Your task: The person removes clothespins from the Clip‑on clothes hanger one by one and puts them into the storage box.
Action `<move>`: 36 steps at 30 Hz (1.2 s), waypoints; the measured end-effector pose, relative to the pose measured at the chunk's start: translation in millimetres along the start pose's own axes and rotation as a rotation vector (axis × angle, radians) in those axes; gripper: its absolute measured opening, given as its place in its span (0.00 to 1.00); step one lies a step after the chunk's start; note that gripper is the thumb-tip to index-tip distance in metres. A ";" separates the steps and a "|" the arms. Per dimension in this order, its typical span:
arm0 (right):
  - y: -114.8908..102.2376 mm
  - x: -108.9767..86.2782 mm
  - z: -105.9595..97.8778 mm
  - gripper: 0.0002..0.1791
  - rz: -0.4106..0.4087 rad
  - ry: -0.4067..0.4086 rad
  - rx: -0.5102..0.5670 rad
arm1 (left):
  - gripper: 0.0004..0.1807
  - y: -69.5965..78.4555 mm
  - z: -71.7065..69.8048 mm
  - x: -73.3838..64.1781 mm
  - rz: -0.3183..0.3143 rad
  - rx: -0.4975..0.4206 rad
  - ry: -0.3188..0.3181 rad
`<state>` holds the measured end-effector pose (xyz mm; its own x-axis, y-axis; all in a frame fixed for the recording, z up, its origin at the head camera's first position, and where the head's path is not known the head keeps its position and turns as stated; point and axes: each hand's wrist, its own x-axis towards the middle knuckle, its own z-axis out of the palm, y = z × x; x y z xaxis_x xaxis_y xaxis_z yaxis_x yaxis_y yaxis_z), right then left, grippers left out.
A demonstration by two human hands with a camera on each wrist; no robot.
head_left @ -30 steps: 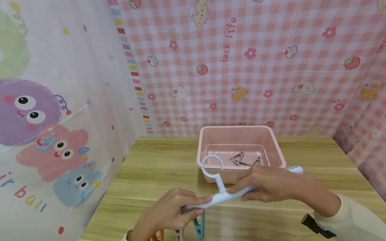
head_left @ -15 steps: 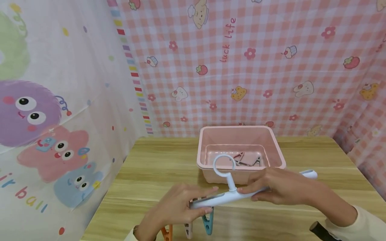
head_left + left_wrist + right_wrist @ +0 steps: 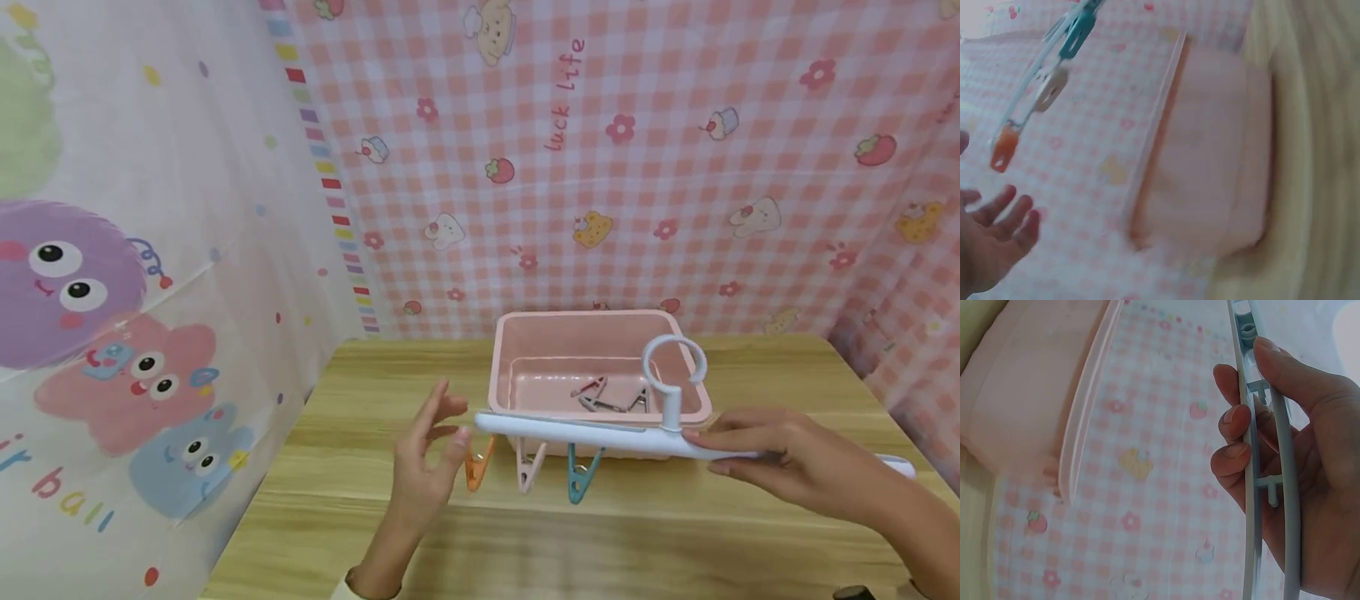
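My right hand (image 3: 802,458) grips a pale blue-white plastic clothes hanger (image 3: 570,430) just right of its round hook. In the right wrist view, fingers and thumb of that right hand (image 3: 1322,444) pinch the hanger's two thin rails (image 3: 1291,537). From the hanger's left arm hang an orange clothespin (image 3: 477,472), a pale pink clothespin (image 3: 528,472) and a teal clothespin (image 3: 579,482). Beside the hanger's left end, my left hand (image 3: 426,467) is raised with its fingers spread. Nothing is in this hand; the left wrist view shows its fingertips below the orange clothespin (image 3: 1004,149).
Behind the hanger, a pink plastic bin (image 3: 585,337) stands on the wood-grain table (image 3: 360,450). Several clothespins (image 3: 603,406) lie inside it. Pink checked cloth (image 3: 525,208) hangs at the back, and a white cartoon-print cloth (image 3: 247,167) at the left.
The hanger has moved right and levelled out in my right hand. My left hand has let go of its left arm and opened, leaving all three hanging clothespins in view.
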<state>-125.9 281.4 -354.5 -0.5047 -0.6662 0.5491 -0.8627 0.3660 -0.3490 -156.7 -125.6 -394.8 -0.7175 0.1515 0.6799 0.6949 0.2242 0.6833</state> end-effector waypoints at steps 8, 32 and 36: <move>0.6 -19.0 1.1 0.36 0.002 0.054 0.016 | 0.17 9.8 35.3 -9.6 -0.617 -0.633 -0.133; -2.6 -45.3 1.9 0.38 0.078 0.071 -0.115 | 0.09 10.4 47.3 -14.8 -0.628 -0.677 -0.349; -3.9 -45.7 0.6 0.39 0.083 0.072 -0.164 | 0.13 9.0 47.9 -12.4 -0.500 -0.277 -0.261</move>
<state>-99.5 310.1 -378.6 -0.5703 -0.5830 0.5787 -0.8085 0.5228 -0.2701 -143.9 -79.3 -409.8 -0.9229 0.3310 0.1966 0.2339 0.0767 0.9692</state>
